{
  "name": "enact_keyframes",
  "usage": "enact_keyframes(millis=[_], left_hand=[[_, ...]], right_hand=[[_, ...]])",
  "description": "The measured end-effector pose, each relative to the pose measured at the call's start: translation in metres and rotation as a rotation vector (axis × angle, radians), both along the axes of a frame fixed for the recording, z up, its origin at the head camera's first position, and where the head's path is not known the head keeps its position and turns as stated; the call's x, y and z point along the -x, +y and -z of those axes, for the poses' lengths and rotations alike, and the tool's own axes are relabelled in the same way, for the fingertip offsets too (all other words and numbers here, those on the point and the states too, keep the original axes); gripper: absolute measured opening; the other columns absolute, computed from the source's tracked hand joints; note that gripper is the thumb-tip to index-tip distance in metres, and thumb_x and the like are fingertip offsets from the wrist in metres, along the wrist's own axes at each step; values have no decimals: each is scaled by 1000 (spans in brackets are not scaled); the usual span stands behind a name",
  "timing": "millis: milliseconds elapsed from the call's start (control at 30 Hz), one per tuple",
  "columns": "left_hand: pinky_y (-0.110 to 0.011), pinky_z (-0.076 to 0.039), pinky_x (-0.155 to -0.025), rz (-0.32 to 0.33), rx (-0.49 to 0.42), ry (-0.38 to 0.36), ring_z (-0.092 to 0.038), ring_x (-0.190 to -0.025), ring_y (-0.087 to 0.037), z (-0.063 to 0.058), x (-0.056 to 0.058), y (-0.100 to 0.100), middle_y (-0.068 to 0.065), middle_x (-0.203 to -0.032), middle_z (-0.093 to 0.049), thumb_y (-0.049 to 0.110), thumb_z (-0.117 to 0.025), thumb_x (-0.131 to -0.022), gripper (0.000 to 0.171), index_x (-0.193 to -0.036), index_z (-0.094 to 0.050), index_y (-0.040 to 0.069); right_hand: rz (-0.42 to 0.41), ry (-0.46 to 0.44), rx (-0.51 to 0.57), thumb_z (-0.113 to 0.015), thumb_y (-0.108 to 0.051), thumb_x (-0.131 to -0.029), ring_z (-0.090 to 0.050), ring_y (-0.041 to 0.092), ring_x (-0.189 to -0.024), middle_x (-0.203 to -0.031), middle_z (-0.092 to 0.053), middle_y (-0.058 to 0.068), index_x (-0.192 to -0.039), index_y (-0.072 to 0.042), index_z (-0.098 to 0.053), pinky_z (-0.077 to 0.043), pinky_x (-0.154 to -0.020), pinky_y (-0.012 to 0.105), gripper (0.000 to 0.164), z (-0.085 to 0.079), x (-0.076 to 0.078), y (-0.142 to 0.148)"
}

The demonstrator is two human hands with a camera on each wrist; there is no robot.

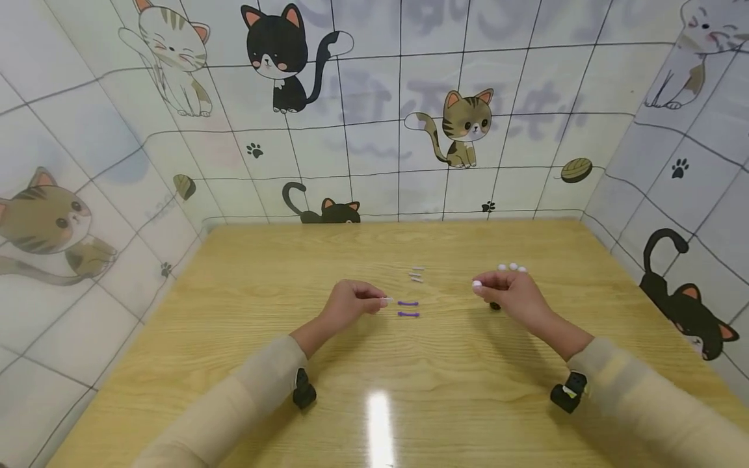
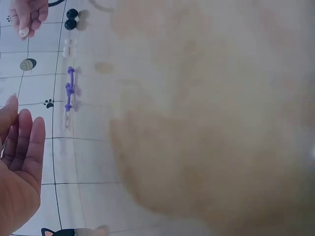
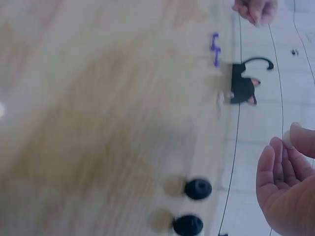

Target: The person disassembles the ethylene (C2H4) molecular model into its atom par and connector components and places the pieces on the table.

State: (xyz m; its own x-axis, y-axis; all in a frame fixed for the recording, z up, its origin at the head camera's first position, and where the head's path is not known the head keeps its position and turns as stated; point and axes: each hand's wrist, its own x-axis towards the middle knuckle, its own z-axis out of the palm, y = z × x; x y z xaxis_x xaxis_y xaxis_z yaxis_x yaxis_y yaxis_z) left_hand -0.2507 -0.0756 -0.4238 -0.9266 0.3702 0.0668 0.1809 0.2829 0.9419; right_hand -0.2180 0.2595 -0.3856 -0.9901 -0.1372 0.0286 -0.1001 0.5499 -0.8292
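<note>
My left hand [image 1: 353, 304] pinches a thin white stick [image 1: 388, 299] between thumb and forefinger, just left of two purple rods with knobbed ends [image 1: 408, 314]. Further right, my right hand [image 1: 515, 296] holds a small white ball [image 1: 476, 285] at its fingertips. That ball [image 2: 23, 32] also shows in the left wrist view. Behind the purple rods lie several short white sticks [image 1: 416, 280]. More white balls [image 1: 513, 266] peek out beyond the right hand. Two black balls [image 3: 198, 189] sit on the table in the right wrist view; in the head view the right hand partly covers them.
The pieces lie on a wood-grain table [image 1: 263, 260]. Cloth walls printed with cats [image 1: 374, 143] enclose its back and both sides. A bright light reflection [image 1: 379, 422] falls near the table's front.
</note>
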Motion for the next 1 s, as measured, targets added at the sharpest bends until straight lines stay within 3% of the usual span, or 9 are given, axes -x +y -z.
enact_keyframes(millis=[100,300,600,800,1000], left_hand=[[-37,-56,-71,-2,36,29,-69,-75,-19,-1,10,3,-4,-83,-72,13,-73,-89,12,-94,-76,3],[-35,-57,-72,-7,80,8,-70,-77,-17,-2,30,12,-3,-84,-72,11,-74,-87,10,-95,-76,5],[-29,-56,-71,38,139,15,-68,-80,-14,2,52,30,-2,-89,-70,10,-75,-86,12,-96,-75,3],[-26,-54,-66,57,217,39,-64,-76,-13,9,63,43,0,-83,-69,9,-76,-85,8,-91,-75,5],[-24,-50,-64,86,262,87,-61,-73,-12,11,69,47,1,-79,-68,8,-77,-84,6,-88,-75,5]], right_hand=[[34,-11,-7,-62,-34,-97,-63,31,-101,-116,-65,17,-123,3,-62,-52,-84,43,45,-4,8,17],[98,-60,-15,-61,-37,-97,-58,40,-111,-125,-59,23,-128,3,-58,-43,-96,54,51,-7,24,45],[204,-53,-84,-60,-35,-98,-59,38,-109,-127,-57,26,-129,3,-57,-47,-89,46,49,2,47,83],[230,-42,-136,-62,-36,-96,-58,29,-105,-126,-57,25,-127,3,-59,-49,-78,30,51,15,62,102],[229,-23,-184,-64,-29,-96,-54,34,-107,-122,-59,26,-123,5,-61,-45,-80,34,43,28,75,112]])
